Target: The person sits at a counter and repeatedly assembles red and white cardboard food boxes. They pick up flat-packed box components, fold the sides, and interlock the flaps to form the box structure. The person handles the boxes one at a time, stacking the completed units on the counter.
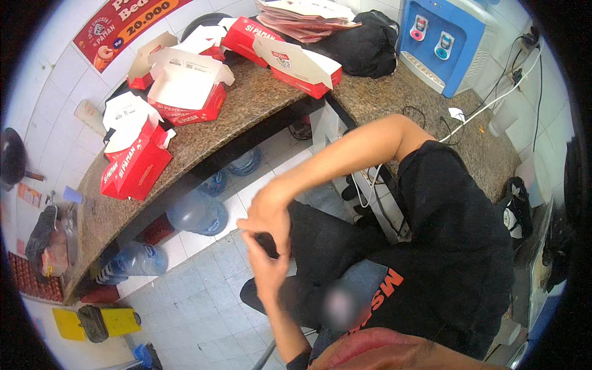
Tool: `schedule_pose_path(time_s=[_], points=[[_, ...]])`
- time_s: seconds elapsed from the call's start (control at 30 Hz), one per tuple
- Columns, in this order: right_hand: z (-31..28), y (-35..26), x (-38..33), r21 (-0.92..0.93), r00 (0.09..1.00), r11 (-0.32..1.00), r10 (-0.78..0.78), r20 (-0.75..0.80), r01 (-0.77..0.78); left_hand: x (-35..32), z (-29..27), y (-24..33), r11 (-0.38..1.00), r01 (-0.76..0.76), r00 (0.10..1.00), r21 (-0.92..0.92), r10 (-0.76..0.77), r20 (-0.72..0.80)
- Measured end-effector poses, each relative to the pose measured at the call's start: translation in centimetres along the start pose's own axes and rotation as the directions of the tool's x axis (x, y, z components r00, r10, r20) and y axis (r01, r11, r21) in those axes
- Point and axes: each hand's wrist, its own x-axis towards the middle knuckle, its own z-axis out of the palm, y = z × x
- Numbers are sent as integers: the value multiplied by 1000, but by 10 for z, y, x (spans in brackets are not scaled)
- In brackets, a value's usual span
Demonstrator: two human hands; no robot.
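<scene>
My right hand [271,209] reaches in from the upper right, its forearm crossing in front of the counter's open underside. Just below it, my left hand [266,271] comes up from the lower edge. The two hands meet at their fingers, which are curved but apart, with a dark gap between the palms. No object shows in either hand. Beyond them, on the granite counter [246,102], stand several red and white cardboard food boxes with raised lids, among them a near-left box [139,163], a middle box [188,102] and a right-hand box [305,77].
Flat folded cartons [305,24] are stacked at the back beside a black bag [370,46]. A blue water dispenser [441,43] stands on the right, cables near it. Large water bottles [197,213] sit under the counter. A yellow object [120,320] lies lower left.
</scene>
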Motion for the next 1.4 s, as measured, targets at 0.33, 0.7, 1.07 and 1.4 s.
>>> schedule_pose_path(time_s=[0.33, 0.7, 1.07, 1.4], points=[[19, -25, -73, -116, 865, 985, 57, -498, -132, -65, 84, -113, 614, 269, 948, -742, -303, 93], [26, -34, -212, 127, 585, 912, 351, -731, -390, -56, 73, -202, -1, 313, 797, -950, -543, 264], [77, 18, -30, 126, 986, 978, 164, 24, -166, -79, 41, -202, 66, -10, 815, -998, -577, -46], [225, 76, 110, 442, 538, 635, 772, -339, -633, -91, 38, -227, -80, 96, 794, -992, -595, 125]])
